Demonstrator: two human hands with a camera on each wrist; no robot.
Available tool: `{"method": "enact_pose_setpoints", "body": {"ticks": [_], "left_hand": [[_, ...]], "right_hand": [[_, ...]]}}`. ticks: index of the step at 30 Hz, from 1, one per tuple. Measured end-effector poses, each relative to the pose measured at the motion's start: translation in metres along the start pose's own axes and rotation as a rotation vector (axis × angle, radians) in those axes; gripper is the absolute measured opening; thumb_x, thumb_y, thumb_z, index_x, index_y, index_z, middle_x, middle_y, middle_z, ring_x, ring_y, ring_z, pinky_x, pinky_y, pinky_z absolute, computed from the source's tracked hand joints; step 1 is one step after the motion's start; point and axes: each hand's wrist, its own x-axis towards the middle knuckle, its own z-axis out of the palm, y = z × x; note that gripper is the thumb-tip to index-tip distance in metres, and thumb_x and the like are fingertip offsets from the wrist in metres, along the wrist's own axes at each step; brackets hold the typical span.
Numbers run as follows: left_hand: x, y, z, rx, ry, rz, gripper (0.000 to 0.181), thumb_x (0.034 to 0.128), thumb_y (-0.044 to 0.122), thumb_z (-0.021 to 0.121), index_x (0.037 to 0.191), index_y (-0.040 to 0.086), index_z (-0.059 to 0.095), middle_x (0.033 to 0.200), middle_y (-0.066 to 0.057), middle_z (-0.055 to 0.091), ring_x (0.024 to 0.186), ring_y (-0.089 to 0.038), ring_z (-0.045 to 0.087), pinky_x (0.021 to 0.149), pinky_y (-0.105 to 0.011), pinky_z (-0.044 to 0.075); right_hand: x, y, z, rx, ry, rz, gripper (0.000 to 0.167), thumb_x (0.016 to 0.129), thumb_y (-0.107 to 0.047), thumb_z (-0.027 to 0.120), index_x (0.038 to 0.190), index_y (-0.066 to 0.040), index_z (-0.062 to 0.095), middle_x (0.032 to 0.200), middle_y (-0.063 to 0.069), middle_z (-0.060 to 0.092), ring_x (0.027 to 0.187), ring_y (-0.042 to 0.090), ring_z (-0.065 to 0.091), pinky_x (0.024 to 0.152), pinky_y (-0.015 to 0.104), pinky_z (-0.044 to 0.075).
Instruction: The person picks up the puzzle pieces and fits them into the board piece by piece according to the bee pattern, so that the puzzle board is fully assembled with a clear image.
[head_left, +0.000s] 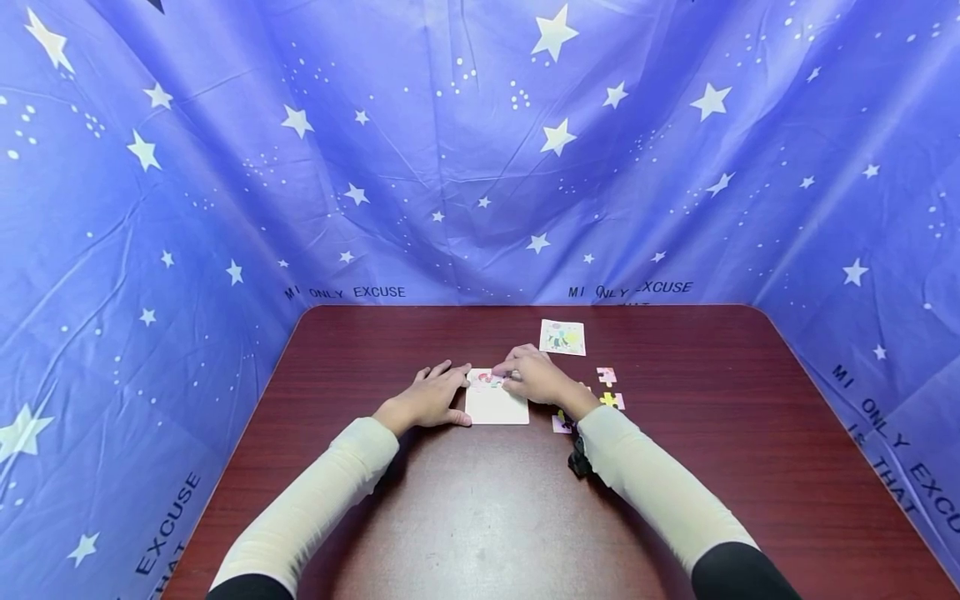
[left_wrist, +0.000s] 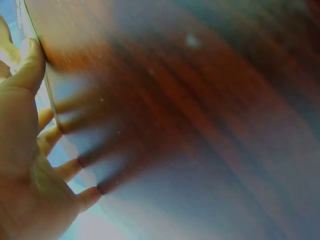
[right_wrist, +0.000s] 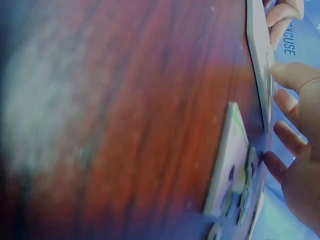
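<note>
1. Left hand (head_left: 429, 398): fingers spread, gripping nothing, touching the left edge of the white board (head_left: 497, 410).
2. Right hand (head_left: 537, 379): fingers loosely extended over puzzle pieces (head_left: 485, 379) along the board's far edge.
3. Loose pieces (head_left: 611, 401): toward the table's (head_left: 480, 517) right edge, some hidden by the right wrist.
4. Picture card (head_left: 562, 337): nearer the table's far edge.

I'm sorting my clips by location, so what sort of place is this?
Probably a curtained-off indoor workspace: starry curtain hangs on three sides of a brown table holding puzzle pieces.
</note>
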Motion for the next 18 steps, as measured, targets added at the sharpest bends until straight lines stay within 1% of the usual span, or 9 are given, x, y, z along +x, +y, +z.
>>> {"method": "enact_pose_setpoints", "body": {"ticks": [7, 12, 18], "left_hand": [[0.0001, -0.0003, 0.0011, -0.001, -0.002, 0.002, 0.075, 0.0865, 0.06, 0.07, 0.142, 0.014, 0.052, 0.169, -0.005, 0.029, 0.155, -0.041, 0.024, 0.117, -0.067, 0.025], [0.0007, -0.0011, 0.0011, -0.001, -0.003, 0.0, 0.074, 0.0862, 0.06, 0.07, 0.141, 0.014, 0.053, 0.169, -0.005, 0.029, 0.155, -0.041, 0.024, 0.117, -0.067, 0.025], [0.0007, -0.0012, 0.0004, -0.011, -0.006, -0.006, 0.073, 0.0862, 0.06, 0.071, 0.14, 0.014, 0.053, 0.169, -0.005, 0.029, 0.155, -0.041, 0.023, 0.117, -0.067, 0.025]], "right_hand": [[0.0054, 0.001, 0.0069, -0.05, -0.02, 0.018, 0.029, 0.093, -0.024, 0.069, 0.121, -0.02, 0.076, 0.112, 0.001, 0.07, 0.122, 0.031, 0.054, 0.099, 0.053, 0.044], [0.0076, -0.0012, 0.0069, -0.059, -0.021, 0.022, 0.03, 0.092, -0.023, 0.068, 0.121, -0.02, 0.076, 0.112, 0.001, 0.07, 0.123, 0.031, 0.054, 0.098, 0.053, 0.044], [0.0087, -0.0037, 0.0053, -0.069, -0.03, 0.02, 0.029, 0.091, -0.023, 0.069, 0.119, -0.021, 0.077, 0.109, 0.0, 0.069, 0.121, 0.031, 0.054, 0.094, 0.051, 0.044]]}}
